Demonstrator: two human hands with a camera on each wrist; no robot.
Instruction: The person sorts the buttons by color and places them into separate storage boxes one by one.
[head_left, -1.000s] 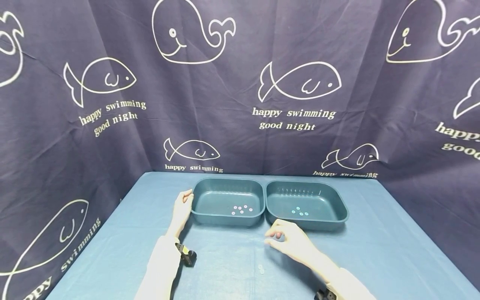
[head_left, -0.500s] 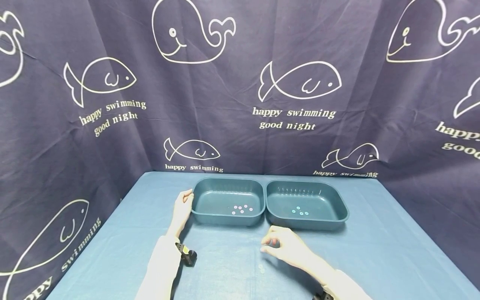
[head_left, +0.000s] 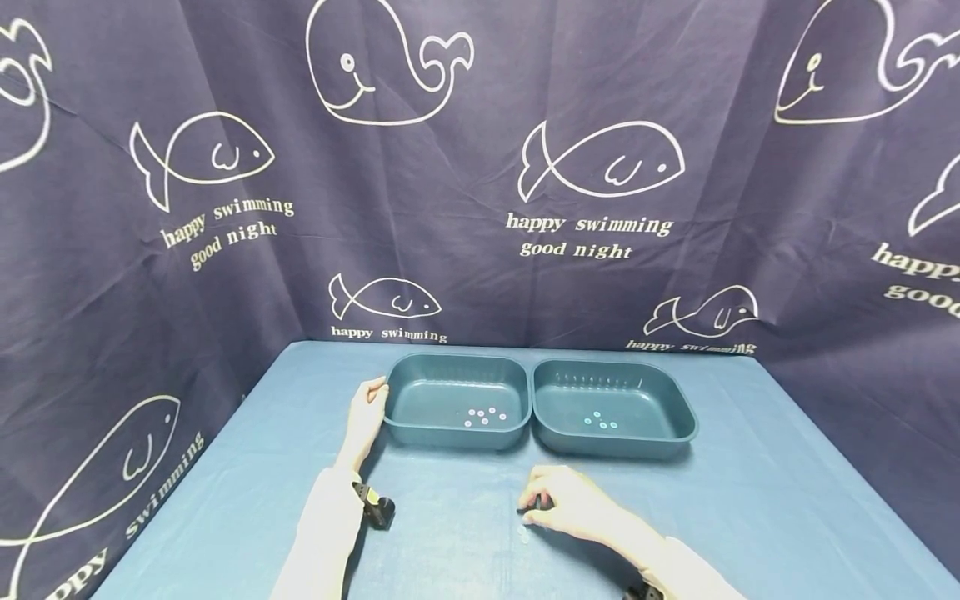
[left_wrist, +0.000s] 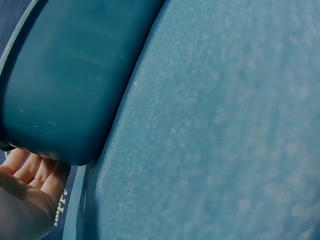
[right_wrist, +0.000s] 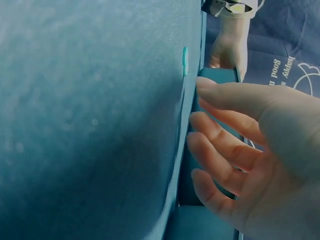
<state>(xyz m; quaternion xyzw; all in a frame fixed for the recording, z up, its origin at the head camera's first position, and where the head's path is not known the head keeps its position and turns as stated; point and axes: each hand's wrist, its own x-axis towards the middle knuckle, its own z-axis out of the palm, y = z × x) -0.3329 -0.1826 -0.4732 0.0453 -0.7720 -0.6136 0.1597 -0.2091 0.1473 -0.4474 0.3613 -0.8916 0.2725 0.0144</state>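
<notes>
My left hand point(head_left: 365, 418) rests its fingers on the outer left end of the left teal bin point(head_left: 457, 435). In the left wrist view those fingers point(left_wrist: 47, 175) lie along the bin's outer wall point(left_wrist: 65, 100). My right hand point(head_left: 570, 502) hovers low over the table in front of the bins, fingers loosely bent and holding nothing. Just beyond its thumb tip, a small turquoise button-like disc point(right_wrist: 185, 61) lies on the table. From the head camera, this spot shows as a pale mark point(head_left: 523, 533) beside the fingertips.
Several small pink discs point(head_left: 481, 414) lie inside the left bin. The right teal bin point(head_left: 615, 443) stands against it, with several turquoise discs point(head_left: 603, 425) inside. Blue cloth covers the table point(head_left: 450, 533). A dark curtain point(head_left: 480, 208) with fish drawings hangs behind.
My right hand has moved away from the right bin's front wall, toward me and slightly left, down to the pale disc on the table. The left hand stays at the left bin.
</notes>
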